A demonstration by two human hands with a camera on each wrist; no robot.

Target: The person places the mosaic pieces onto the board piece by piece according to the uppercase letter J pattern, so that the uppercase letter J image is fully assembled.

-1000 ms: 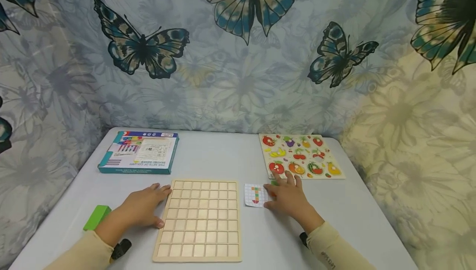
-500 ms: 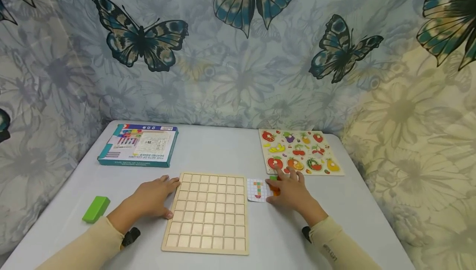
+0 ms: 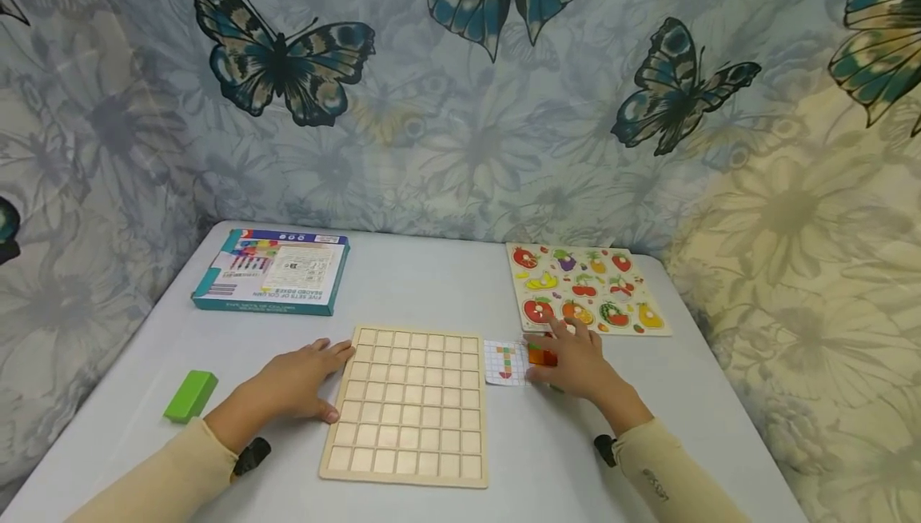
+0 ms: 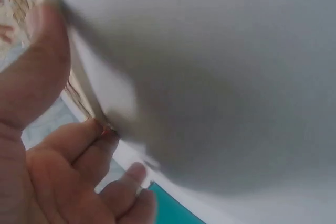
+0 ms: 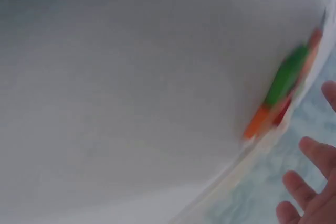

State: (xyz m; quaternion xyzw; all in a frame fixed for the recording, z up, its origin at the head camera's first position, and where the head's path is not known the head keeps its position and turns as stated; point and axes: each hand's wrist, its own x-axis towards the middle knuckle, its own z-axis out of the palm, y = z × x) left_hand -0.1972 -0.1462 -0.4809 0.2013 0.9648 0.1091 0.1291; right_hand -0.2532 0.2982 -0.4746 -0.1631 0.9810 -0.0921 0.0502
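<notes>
My left hand (image 3: 298,379) rests at the left edge of a wooden grid board (image 3: 410,407), thumb and fingers spread along its side. In the left wrist view its fingertips (image 4: 105,129) touch the board's rim. My right hand (image 3: 579,367) hovers, fingers spread, beside a small card (image 3: 505,363) printed with a coloured square pattern. Partly hidden under that hand are orange and red blocks (image 3: 542,355). The right wrist view, blurred, shows a green block (image 5: 287,74) and an orange block (image 5: 256,121) on the table, apart from the fingers (image 5: 317,153).
A green block (image 3: 190,397) lies left of my left forearm. A teal-edged box (image 3: 269,271) lies at the back left, and a fruit-picture board (image 3: 590,291) at the back right. A patterned cloth hangs behind the white table (image 3: 424,275).
The grid board has shifted right, closer to the card, with my left hand at its edge. My right hand has drawn slightly right, uncovering more of the orange blocks. The head view has tilted.
</notes>
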